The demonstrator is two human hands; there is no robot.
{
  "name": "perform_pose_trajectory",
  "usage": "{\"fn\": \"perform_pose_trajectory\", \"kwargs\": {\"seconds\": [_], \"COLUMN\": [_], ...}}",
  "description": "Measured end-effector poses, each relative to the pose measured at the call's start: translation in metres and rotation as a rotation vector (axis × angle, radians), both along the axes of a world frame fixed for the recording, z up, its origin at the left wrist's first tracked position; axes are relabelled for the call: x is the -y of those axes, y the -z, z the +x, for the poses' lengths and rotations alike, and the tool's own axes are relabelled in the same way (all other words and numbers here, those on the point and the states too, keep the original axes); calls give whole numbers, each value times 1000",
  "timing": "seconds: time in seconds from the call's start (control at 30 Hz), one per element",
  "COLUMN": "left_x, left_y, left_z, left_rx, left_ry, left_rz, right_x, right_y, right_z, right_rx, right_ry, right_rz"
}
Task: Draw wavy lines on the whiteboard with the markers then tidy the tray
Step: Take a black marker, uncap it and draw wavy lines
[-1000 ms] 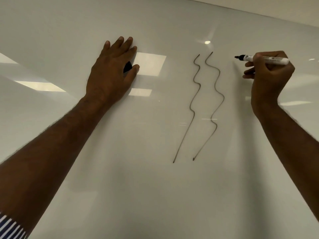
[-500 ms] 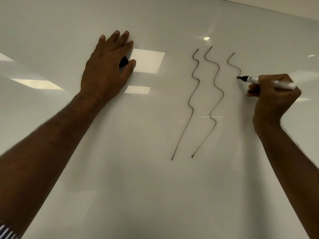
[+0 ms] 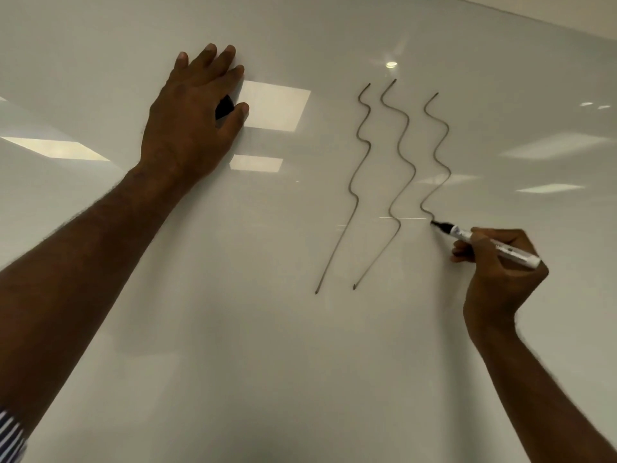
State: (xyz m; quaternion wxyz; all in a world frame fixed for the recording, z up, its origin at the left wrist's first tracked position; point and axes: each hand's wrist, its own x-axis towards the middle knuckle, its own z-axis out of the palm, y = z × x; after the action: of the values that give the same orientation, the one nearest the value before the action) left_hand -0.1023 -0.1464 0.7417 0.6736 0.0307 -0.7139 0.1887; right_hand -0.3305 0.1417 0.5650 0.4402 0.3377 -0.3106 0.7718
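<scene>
My right hand [image 3: 500, 275] grips a white marker [image 3: 459, 232] with a black tip. The tip touches the whiteboard [image 3: 233, 329] at the lower end of a third wavy line [image 3: 441, 152]. Two longer wavy lines stand to its left, the first line [image 3: 359, 168] and the second line [image 3: 406, 162], and each ends in a straight tail. My left hand [image 3: 190, 125] lies flat on the board at the upper left. It pinches a black marker cap [image 3: 224, 106] between thumb and forefinger. No tray is in view.
The board's top edge and a strip of wall [image 3: 567, 11] show at the upper right. Ceiling lights reflect in the glossy surface as bright patches [image 3: 273, 105]. A striped sleeve [image 3: 10, 432] shows at the lower left corner.
My right hand has moved down the board with the marker, and the third wavy line has grown from a short hook into several curves. My left hand has stayed in place.
</scene>
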Motion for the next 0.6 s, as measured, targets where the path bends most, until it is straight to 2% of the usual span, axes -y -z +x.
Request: {"fn": "perform_pose_trajectory", "kwargs": {"seconds": [0.17, 0.27, 0.37, 0.47, 0.6], "left_x": [-1, -1, -2, -2, -2], "left_y": [2, 2, 4, 5, 7], "left_z": [1, 2, 2, 2, 2], "left_rx": [0, 4, 8, 8, 4], "left_ry": [-5, -5, -1, -2, 16], "left_rz": [3, 3, 3, -6, -18], "right_x": [13, 11, 9, 10, 20], "right_y": [57, 63, 39, -6, -63], "right_z": [29, 36, 41, 52, 68], "right_rx": [-66, -62, -115, -184, -264], "right_ry": [-78, -138, -146, -140, -110], "right_rz": [231, 354, 337, 277, 299]}}
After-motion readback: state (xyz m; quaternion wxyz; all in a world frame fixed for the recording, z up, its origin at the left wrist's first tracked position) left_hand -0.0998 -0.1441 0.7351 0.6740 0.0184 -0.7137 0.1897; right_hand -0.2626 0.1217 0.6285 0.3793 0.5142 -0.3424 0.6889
